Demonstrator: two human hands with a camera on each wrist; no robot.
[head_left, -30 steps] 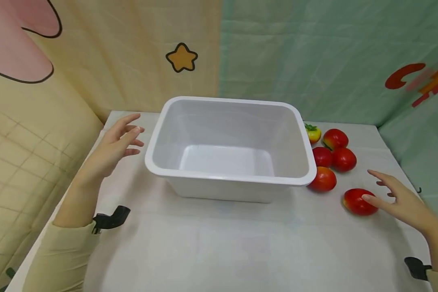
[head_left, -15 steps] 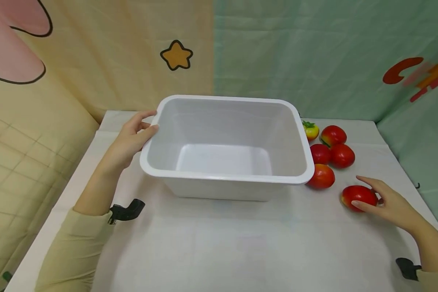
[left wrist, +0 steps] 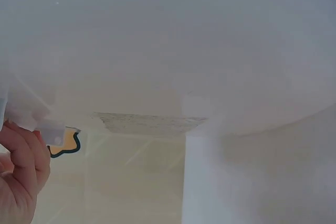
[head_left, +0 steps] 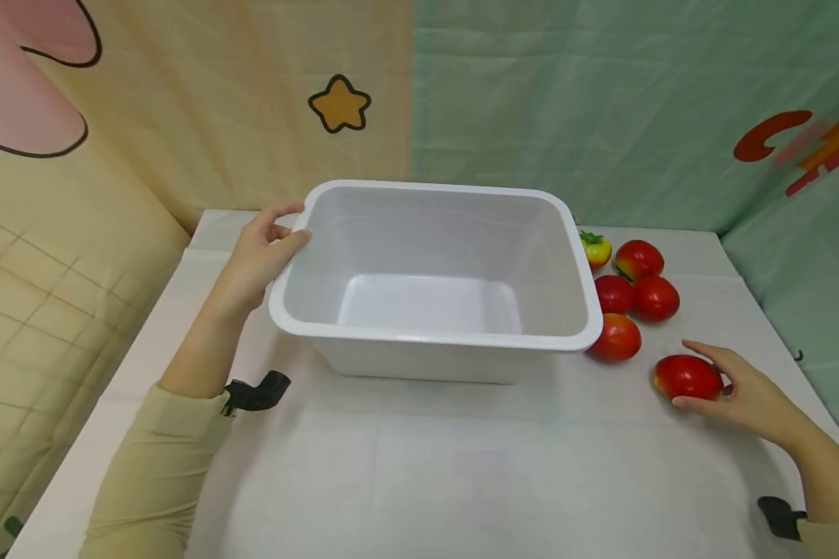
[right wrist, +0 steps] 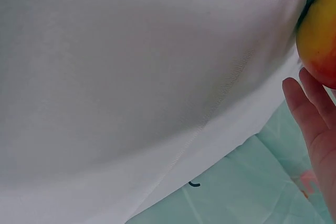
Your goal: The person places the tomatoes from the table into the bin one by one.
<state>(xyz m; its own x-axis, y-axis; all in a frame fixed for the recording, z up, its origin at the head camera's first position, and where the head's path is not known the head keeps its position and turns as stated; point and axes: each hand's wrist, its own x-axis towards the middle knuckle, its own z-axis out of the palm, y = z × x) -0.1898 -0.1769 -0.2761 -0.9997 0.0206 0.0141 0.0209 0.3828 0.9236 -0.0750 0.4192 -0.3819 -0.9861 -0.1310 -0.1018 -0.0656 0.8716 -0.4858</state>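
My left hand (head_left: 262, 252) grips the left rim of a deep white plastic basin (head_left: 433, 339), thumb over the edge. In the left wrist view the curled fingers (left wrist: 29, 156) reach up to the rim, and the basin's pale wall fills much of the picture. At the right, my right hand (head_left: 748, 392) holds a red tomato (head_left: 687, 378) on the table, the thumb in front and the fingers behind. The right wrist view catches the yellow-red tomato (right wrist: 320, 35) with a green top at its edge, fingertips against its side. The palm side is hidden.
Several more tomatoes lie right of the basin: a front one (head_left: 615, 338), a pair (head_left: 656, 299) behind, and a yellowish one (head_left: 596, 250) partly hidden by the basin wall. A white cloth covers the table (head_left: 426, 466); printed curtains (head_left: 566, 93) hang close behind.
My left hand has moved right from beside the basin onto its rim. The right hand has closed in around the nearest tomato. Basin and tomatoes stay put, while the head view shifts slightly.
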